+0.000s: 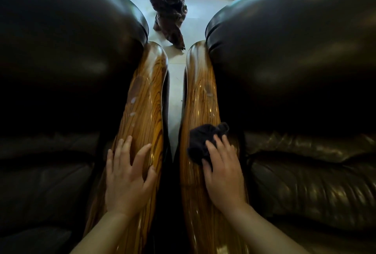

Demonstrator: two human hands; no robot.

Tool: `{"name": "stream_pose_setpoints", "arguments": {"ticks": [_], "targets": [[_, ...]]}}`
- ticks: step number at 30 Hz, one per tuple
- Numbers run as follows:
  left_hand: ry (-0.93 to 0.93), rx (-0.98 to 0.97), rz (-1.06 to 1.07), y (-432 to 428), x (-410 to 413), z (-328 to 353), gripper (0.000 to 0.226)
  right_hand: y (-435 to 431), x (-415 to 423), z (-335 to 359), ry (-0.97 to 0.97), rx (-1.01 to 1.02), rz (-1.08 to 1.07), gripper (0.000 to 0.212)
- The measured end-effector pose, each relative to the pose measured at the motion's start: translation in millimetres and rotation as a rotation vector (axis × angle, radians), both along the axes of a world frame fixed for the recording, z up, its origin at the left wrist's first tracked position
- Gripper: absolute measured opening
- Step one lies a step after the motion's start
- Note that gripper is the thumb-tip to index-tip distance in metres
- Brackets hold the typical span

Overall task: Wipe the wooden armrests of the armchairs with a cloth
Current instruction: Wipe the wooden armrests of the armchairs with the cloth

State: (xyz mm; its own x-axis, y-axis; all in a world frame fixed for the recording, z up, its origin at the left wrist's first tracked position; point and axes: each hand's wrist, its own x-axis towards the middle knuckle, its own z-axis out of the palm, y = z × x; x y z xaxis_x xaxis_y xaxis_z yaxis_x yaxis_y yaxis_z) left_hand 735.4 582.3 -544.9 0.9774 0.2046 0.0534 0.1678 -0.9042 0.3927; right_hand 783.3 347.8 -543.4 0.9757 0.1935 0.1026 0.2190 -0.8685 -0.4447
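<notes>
Two glossy striped wooden armrests run side by side, narrow floor gap [175, 91] between as landmark; left armrest [142, 99] left of gap, right armrest [200, 99] right of gap; my left hand [127, 176] lies flat on left armrest, fingers spread, grip wide, holding nothing; my right hand [222, 169] presses crumpled dark cloth [200, 141] onto right armrest just beside gap, fingers curled over cloth; dark leather cushions [295, 50] bulge outward either side; gnarled dark wood carving [167, 5] stands beyond gap's far end.
</notes>
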Motion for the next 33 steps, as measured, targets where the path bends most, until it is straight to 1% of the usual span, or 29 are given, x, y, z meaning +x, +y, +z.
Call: {"name": "stream_pose_setpoints", "arguments": {"ticks": [2, 4, 5, 8, 10, 12, 14, 16, 17, 20, 21, 25, 28, 30, 33], "targets": [[0.001, -0.008, 0.008, 0.9, -0.7, -0.2, 0.058, -12.8, -14.4, -3.9, -0.019, -0.056, 0.110, 0.046], [-0.008, -0.014, 0.007, 2.0, -0.3, -1.6, 0.059, -23.0, -8.7, -3.6, -0.020, -0.055, 0.145, 0.046], [-0.017, -0.016, 0.006, 2.3, -0.3, -2.7, 0.059, -23.5, -0.8, -1.8, -0.005, -0.033, 0.122, 0.045], [-0.038, -0.024, 0.008, 2.1, -0.3, -3.9, 0.058, -8.3, 31.8, 9.4, 0.051, 0.082, -0.041, 0.041], [-0.038, -0.021, 0.013, 2.0, -0.1, -3.6, 0.057, 6.1, 46.7, 13.7, 0.070, 0.106, -0.071, 0.040], [-0.037, -0.015, 0.010, 1.4, -0.3, -3.6, 0.057, 11.4, 42.5, 12.2, 0.035, 0.041, -0.009, 0.045], [-0.039, -0.014, 0.015, 1.6, 0.2, -3.6, 0.058, 4.8, 25.2, 9.6, -0.019, -0.009, 0.117, 0.047], [-0.041, -0.011, 0.014, 1.8, 0.3, -4.6, 0.058, -9.3, 10.5, 3.9, -0.038, -0.016, 0.230, 0.046], [-0.042, -0.009, 0.014, 2.1, 0.4, -5.2, 0.058, -14.8, 11.3, 1.1, -0.033, 0.003, 0.220, 0.045], [-0.044, -0.002, 0.015, 2.4, -0.9, -6.1, 0.058, -9.4, 39.8, 1.3, 0.061, 0.151, -0.060, 0.047], [-0.045, -0.004, 0.016, 2.2, -0.9, -6.4, 0.058, -2.4, 53.8, 3.5, 0.075, 0.162, -0.119, 0.049], [-0.041, 0.003, 0.020, 3.5, -0.1, -8.2, 0.058, 24.7, 97.8, 11.8, 0.073, 0.116, -0.120, 0.051], [-0.031, -0.003, 0.021, 3.2, 0.1, -7.2, 0.058, 25.1, 86.6, 12.1, 0.017, 0.071, -0.040, 0.046], [-0.029, -0.008, 0.021, 2.3, 0.4, -5.4, 0.058, 13.8, 57.0, 7.6, -0.038, 0.033, 0.084, 0.045], [-0.031, -0.010, 0.022, 1.5, 0.6, -4.0, 0.058, -6.9, 25.1, -3.3, -0.066, -0.022, 0.233, 0.046]]}}
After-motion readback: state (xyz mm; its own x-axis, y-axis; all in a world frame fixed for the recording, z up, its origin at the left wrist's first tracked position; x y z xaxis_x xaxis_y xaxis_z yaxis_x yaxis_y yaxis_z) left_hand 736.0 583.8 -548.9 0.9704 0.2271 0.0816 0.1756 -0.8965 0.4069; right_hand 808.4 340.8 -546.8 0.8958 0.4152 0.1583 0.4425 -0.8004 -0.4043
